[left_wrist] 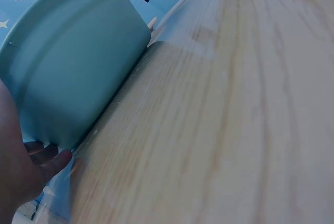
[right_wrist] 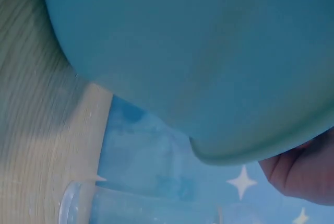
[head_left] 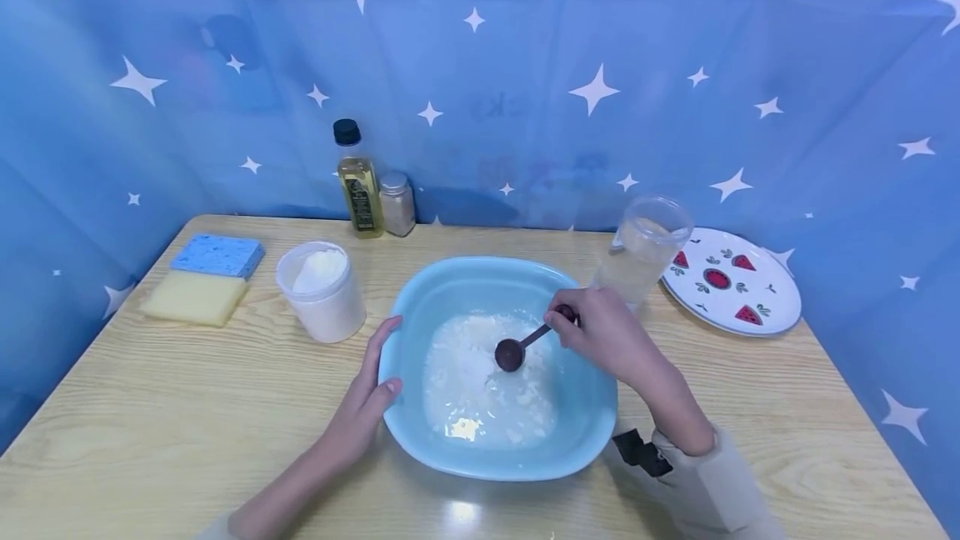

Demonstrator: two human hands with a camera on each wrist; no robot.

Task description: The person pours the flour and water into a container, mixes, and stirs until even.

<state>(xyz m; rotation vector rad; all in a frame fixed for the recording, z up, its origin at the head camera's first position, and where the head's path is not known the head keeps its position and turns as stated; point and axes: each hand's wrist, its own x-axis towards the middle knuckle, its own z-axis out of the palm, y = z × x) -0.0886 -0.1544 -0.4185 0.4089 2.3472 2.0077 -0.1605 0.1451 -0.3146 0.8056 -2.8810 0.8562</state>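
Observation:
A light blue plastic basin (head_left: 592,432) holds cloudy white liquid (head_left: 480,407) with white powder and lumps in it. My left hand (head_left: 360,411) grips the basin's left side, thumb at the rim and other fingers against the outer wall in the left wrist view. Above the basin, my right hand (head_left: 596,332) pinches the handle of a dark brown measuring spoon (head_left: 510,354). The spoon's bowl hangs over the mixture; whether it touches cannot be told. In the right wrist view the basin's outer wall (right_wrist: 156,51) hides the spoon and most of my right hand (right_wrist: 305,174).
An open tub of white powder (head_left: 326,307) stands left of the basin, near blue (head_left: 217,255) and yellow sponges (head_left: 195,298). Behind are an oil bottle (head_left: 360,190) and a small jar (head_left: 397,207). A clear water container (head_left: 637,257) and a patterned plate (head_left: 772,298) are at right.

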